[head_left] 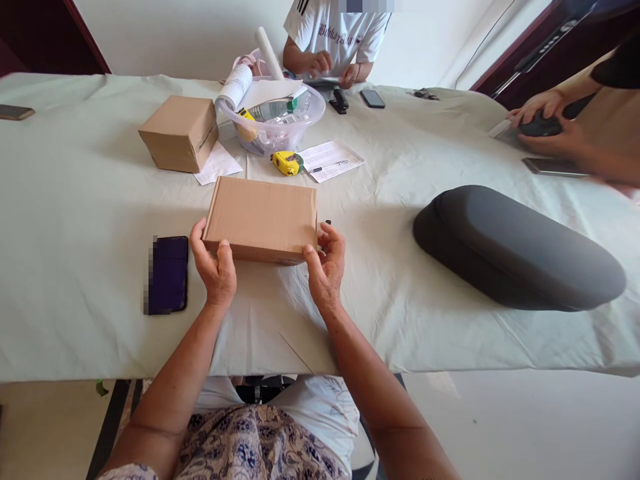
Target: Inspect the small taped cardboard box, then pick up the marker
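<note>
Gripping One Shallow Tan Rectangular Cardboard Carton (pixel 263 212) by Its Ends

Position: the carton was between the centre and near edge of the pale green cloth-covered tabletop (pixel 90 200); whether its base touched the cloth could not be told.

Hands: the bare left hand (pixel 215 267) and bare right hand (pixel 326 270) were closed on opposite ends, thumbs at the near top edge.

Hazards, as judged: uneven thumb pressure could have tipped or dented the carton. A push toward the far edge could have shoved the yellow-and-green tape measure (pixel 287 163) lying beyond it; a leftward swing, the dark rectangular phone (pixel 169 275) beside the left hand.

Count:
- Cartons: two, including a tan cube-like cardboard box (pixel 175 133) toward the far edge.
- Tape measures on the cloth: one.
- Phones or phone-like slabs: four; others lay at the left edge (pixel 15 112), far edge (pixel 373 99) and toward the far right corner (pixel 555 167).
- Translucent plastic basin (pixel 314 117), heaped: one.
- Long rounded dark-grey case (pixel 515 247), right side: one.
- Printed white sheet (pixel 345 157): one, bearing one black pen (pixel 317 169).
</note>
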Motion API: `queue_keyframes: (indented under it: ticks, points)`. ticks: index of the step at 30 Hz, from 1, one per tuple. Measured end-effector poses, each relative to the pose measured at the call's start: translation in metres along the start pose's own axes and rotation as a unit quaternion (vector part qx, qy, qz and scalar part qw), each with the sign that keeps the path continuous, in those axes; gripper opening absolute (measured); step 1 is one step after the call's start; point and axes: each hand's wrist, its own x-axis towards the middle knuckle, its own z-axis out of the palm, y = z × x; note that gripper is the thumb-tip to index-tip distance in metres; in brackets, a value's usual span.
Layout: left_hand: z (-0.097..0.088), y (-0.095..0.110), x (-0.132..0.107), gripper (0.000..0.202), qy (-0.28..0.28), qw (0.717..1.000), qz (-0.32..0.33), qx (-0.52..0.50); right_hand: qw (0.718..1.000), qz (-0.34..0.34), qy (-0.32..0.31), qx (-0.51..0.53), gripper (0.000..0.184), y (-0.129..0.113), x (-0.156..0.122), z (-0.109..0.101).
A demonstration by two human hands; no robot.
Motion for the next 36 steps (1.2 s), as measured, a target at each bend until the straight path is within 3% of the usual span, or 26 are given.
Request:
queue_keyframes:
  ticks: [6,10,15,22,29,32,36]
  points:
    - [-0.001,-0.010,0.009,0.047,0.017,0.997,-0.071,-0.039,0.997,0.052,-0.038,0.034,0.066,-0.002,0.004,-0.001]
    - [-0.001,-0.011,0.008,0.068,-0.031,0.997,-0.072,-0.016,0.997,0.037,-0.060,0.021,0.060,-0.004,0.004,-0.003]
    - [-0.001,-0.006,0.006,0.082,-0.072,0.993,-0.010,0.098,0.997,-0.007,-0.073,-0.014,0.037,-0.006,0.001,-0.001]
    - [0.001,0.000,-0.005,0.070,-0.144,0.982,0.034,0.119,0.996,-0.031,-0.089,-0.003,0.045,-0.001,-0.004,0.002]
    - [0.003,0.005,-0.020,0.070,-0.278,0.952,0.100,0.076,0.978,-0.049,-0.204,-0.001,0.047,-0.007,-0.016,0.012]
    - [0.003,0.008,-0.021,0.068,-0.273,0.953,0.105,0.081,0.980,-0.046,-0.194,-0.006,0.041,-0.006,-0.016,0.013]
    - [0.003,0.012,-0.018,0.076,-0.259,0.952,0.119,0.107,0.991,-0.011,-0.134,-0.020,0.049,0.000,-0.009,0.010]
